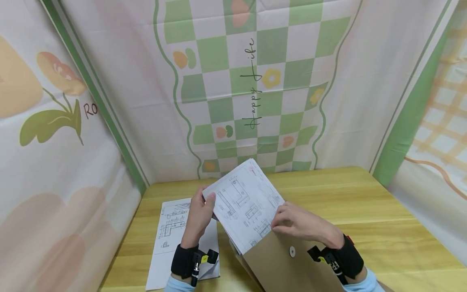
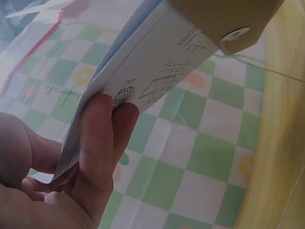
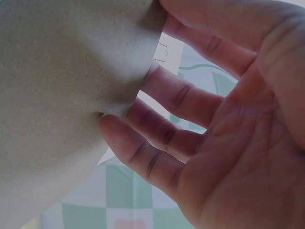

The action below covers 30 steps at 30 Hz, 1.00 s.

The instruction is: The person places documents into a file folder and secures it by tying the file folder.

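My left hand (image 1: 198,215) grips the far left corner of a stack of printed drawing sheets (image 1: 237,198), thumb on top. Seen from the left wrist, the fingers press the underside of the sheets (image 2: 147,57). The lower end of the stack is hidden inside a brown kraft document envelope (image 1: 273,259), which has a round white button (image 1: 292,252) on its front. At the envelope's mouth, my right hand (image 1: 304,223) pinches the edge. In the right wrist view its fingertips (image 3: 116,129) lie along the rim of the kraft envelope (image 3: 57,86).
More printed sheets (image 1: 160,259) lie on the wooden table (image 1: 394,243), left of the envelope and partly under my left forearm. A printed cloth (image 1: 226,85) hangs behind the table's far edge, with further cloth at both sides.
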{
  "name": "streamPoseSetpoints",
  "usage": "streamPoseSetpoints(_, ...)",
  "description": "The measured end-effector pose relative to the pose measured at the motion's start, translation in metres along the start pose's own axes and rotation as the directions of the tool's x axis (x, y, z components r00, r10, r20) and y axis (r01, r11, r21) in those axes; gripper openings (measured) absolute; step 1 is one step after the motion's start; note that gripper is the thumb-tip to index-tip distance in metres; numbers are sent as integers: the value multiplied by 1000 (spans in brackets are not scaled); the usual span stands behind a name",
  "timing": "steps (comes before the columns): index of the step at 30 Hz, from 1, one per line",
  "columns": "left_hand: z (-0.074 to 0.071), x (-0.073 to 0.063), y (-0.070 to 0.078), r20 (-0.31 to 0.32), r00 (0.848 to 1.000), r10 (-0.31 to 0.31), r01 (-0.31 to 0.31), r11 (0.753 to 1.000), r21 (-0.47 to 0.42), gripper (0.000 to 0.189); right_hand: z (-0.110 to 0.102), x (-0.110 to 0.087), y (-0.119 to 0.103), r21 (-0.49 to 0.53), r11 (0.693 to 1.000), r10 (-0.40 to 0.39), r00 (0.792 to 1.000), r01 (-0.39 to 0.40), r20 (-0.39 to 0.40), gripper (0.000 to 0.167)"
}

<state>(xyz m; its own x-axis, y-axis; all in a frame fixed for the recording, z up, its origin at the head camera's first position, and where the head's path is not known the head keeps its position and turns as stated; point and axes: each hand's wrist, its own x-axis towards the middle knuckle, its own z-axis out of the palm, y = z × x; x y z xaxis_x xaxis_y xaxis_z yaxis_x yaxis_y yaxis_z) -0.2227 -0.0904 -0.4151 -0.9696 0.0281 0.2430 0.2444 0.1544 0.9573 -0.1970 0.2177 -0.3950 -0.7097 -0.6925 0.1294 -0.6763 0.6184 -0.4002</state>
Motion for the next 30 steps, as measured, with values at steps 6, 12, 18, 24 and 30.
streamPoseSetpoints(6,4,-3,0,22,999,-32,31,999,22,25,0,1,0,4,1000,6,1000,-6,1,10)
streamPoseSetpoints(12,4,-5,1,61,998,-36,33,999,42,34,0,1,2,-4,1000,-6,1000,6,1,10)
streamPoseSetpoints(18,3,-8,1,121,992,-22,9,994,111,41,1,0,2,-9,1000,-13,1000,13,2,10)
streamPoseSetpoints(24,2,-8,0,189,982,12,-37,991,127,41,1,0,2,-13,1000,-11,1000,11,-2,11)
streamPoseSetpoints(30,0,-11,1,232,972,30,-69,985,159,42,1,0,1,-25,1000,-9,1000,9,-1,10)
